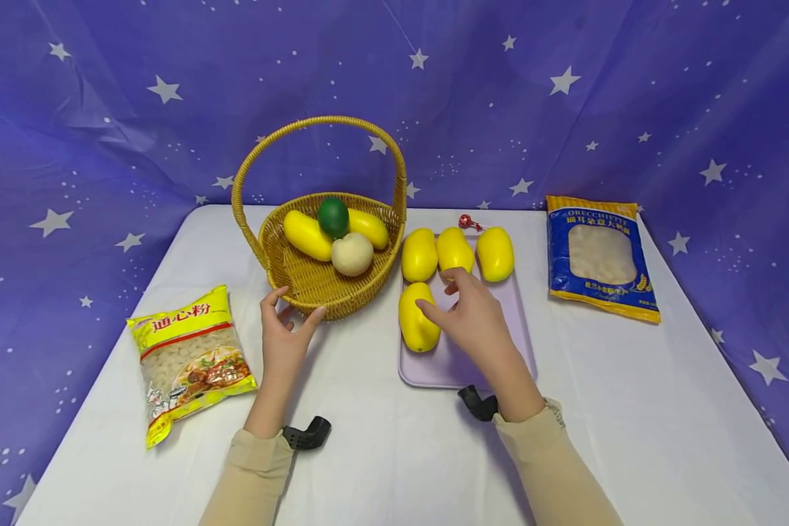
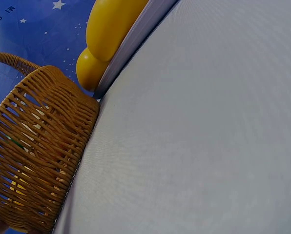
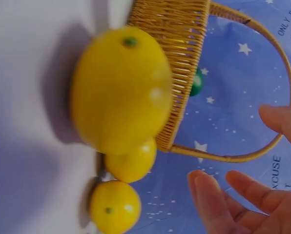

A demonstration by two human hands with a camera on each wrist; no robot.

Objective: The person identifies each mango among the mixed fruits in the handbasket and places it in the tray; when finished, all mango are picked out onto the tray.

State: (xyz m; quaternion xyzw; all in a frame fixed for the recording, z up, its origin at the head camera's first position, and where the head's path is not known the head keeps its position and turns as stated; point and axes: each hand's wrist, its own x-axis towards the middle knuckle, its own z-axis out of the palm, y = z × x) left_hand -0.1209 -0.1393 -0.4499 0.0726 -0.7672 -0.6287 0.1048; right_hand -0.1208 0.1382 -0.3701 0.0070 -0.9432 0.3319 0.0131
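The wicker basket point(image 1: 335, 301) holds two long yellow fruits point(image 1: 307, 235), a dark green oval fruit point(image 1: 333, 218) and a cream-coloured round fruit point(image 1: 351, 254). My left hand point(image 1: 283, 340) is at the basket's front left, thumb and index finger spread against its side near the rim. Over the lilac tray point(image 1: 473, 369) hovers my right hand point(image 1: 476, 318), fingers loosely bent and thumb apart, with nothing between them. Several yellow mangoes lie on the tray: a front one point(image 1: 418, 321) beside the right thumb, and a back row including a right-hand mango point(image 1: 496, 254).
A yellow bag of macaroni point(image 1: 193, 361) lies left of the basket. At the far right is a blue bag of orecchiette point(image 1: 601, 256). A red-wrapped lollipop point(image 1: 467, 221) lies behind the tray. A starry purple cloth point(image 1: 473, 109) hangs behind the white table.
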